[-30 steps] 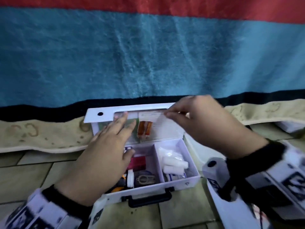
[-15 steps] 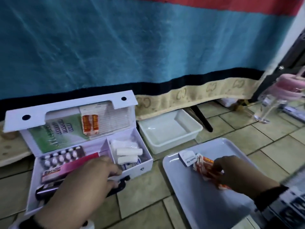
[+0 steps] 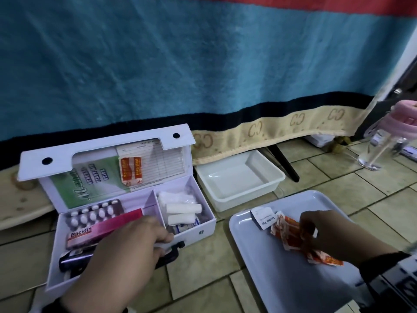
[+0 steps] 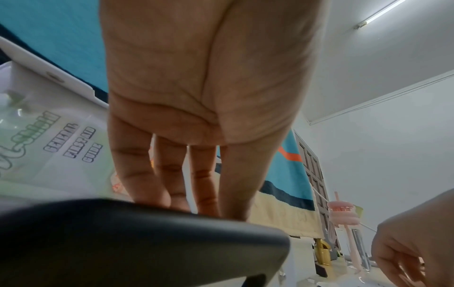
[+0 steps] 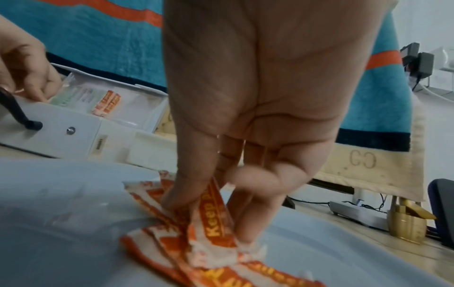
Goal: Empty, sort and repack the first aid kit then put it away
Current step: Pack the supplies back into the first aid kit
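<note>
The white first aid kit (image 3: 203, 231) stands open on the tiled floor at the left. It holds a blister pack (image 3: 92, 214), a pink Bacidin box (image 3: 101, 229), gauze rolls (image 3: 182, 211) and, in its lid, a green guide (image 3: 90, 181) and orange plaster strips (image 3: 130, 169). My left hand (image 3: 164, 239) rests with straight fingers (image 4: 157, 194) on the kit's front edge, just behind the black handle (image 4: 123, 242). To the right, my right hand (image 3: 303, 231) pinches a bunch of orange plaster strips (image 5: 213, 229) down on the grey-blue tray (image 3: 282, 285). An alcohol pad packet (image 3: 264, 219) lies beside them.
An empty white tub (image 3: 239, 179) sits between the kit and the hanging blue blanket (image 3: 203, 64). A clear bottle with a pink lid (image 3: 388, 141) stands at the far right on the tiles. A black leg (image 3: 284, 163) slants down behind the tub.
My right hand left the kit's lid and came down to the right onto the tray with the orange plaster strips. My left hand dropped from the lid to the kit's front edge.
</note>
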Tool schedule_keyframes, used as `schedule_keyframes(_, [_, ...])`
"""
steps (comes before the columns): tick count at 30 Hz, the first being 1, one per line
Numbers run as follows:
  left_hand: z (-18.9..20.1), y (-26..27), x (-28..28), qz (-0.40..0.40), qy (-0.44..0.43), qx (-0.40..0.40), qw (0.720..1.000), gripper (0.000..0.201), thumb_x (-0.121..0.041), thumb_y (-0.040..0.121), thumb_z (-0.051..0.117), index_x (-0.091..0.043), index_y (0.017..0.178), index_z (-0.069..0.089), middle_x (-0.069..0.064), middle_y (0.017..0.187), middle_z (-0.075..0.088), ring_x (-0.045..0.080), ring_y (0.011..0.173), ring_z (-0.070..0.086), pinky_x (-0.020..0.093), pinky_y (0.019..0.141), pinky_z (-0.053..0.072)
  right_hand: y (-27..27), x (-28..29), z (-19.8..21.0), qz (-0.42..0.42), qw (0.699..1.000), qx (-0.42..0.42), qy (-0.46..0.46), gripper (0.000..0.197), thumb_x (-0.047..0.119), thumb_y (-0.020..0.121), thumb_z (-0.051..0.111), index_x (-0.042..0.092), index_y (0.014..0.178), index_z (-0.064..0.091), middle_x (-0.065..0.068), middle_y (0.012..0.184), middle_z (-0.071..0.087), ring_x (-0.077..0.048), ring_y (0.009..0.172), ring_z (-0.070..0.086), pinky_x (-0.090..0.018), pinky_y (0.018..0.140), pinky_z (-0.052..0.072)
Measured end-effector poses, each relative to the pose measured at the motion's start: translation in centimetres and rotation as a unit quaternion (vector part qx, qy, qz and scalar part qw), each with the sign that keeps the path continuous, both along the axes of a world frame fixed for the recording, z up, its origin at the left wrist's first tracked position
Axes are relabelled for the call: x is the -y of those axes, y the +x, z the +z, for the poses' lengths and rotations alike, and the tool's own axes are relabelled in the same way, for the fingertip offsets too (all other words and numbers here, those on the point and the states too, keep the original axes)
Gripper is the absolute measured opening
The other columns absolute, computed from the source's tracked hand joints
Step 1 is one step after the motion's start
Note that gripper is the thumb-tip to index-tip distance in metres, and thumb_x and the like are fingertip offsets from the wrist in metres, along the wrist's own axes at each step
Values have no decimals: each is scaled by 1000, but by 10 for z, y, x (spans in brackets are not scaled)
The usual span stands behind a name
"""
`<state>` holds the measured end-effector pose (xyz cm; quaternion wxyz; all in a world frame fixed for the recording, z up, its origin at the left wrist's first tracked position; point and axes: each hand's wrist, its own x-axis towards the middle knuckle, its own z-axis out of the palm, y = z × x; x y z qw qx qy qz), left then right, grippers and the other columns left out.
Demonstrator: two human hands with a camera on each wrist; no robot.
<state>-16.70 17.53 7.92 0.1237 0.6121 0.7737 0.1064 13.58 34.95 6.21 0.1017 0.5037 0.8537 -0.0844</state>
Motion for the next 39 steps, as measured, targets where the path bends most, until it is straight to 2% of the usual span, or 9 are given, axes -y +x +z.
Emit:
schedule_keyframes(4, [0,-1,2,-1,4,23,1000,24,-39,85,62,-41,109,65,-24,88,49,-1,90,53,22,83,47,0,-1,19,-27,999,-23,-11,19,35,80,69,37,70,52,13,65,49,-1,57,47,-15,50,32])
schedule_keyframes(10, [26,-18,-1,38,6,-2,999,40,-48,86,56,-36,124,53,-17,115,47,3,104,47,21,89,39,-32,-5,67,-9,980,-165,-107,21,14,64,84,25,63,66,4,62,69,-3,50,57,-19,49,45])
schedule_keyframes(15, [46,-47,-15,103,119,-55,986,57,-38,88,57,-23,140,38,-7,134,37,13,124,37,25,104,32,-114,9,76,107,855,-391,-324,17,-2,61,77,12,65,67,-15,66,71,-17,54,63,-23,55,52])
schedule_keyframes(22, [41,-68,-23,77,120,-120,982,69,-36,87,58,-30,145,21,-10,141,24,14,131,22,32,107,30,-222,8,46,160,884,-382,-215,22,-1,82,65,19,73,63,0,70,65,-11,67,59,-32,69,52])
schedule_keyframes(25, [43,-67,-21,60,138,-124,981,59,-33,85,60,-30,138,33,-9,130,34,15,124,28,34,104,35,-245,12,64,167,820,-521,-168,27,-3,83,63,21,73,61,6,70,62,-1,64,54,-16,66,47])
schedule_keyframes(28, [41,-68,-21,48,149,-122,980,49,-30,83,64,-26,127,43,-7,121,40,16,117,34,34,99,39,-260,8,79,102,755,-626,-165,28,-8,83,61,17,71,61,-6,71,65,-15,66,58,-26,65,50])
schedule_keyframes(33, [40,-69,-20,43,143,-102,984,45,-32,85,60,-30,125,39,-15,128,40,13,117,32,31,100,36,-272,0,72,179,871,-457,17,16,4,76,70,19,75,75,8,75,71,-2,70,62,-13,68,46])
schedule_keyframes(36, [40,-70,-20,56,143,-96,983,44,-35,86,57,-33,125,36,-17,127,42,11,118,30,32,101,35,-272,0,68,204,909,-360,45,19,14,83,65,27,92,76,9,90,74,-8,84,65,-22,78,49])
schedule_keyframes(39, [41,-70,-20,66,145,-89,983,47,-36,87,57,-34,127,32,-17,126,45,10,119,28,30,101,34,-274,2,76,220,932,-285,51,21,19,89,57,30,101,71,7,92,72,-15,84,63,-22,70,45])
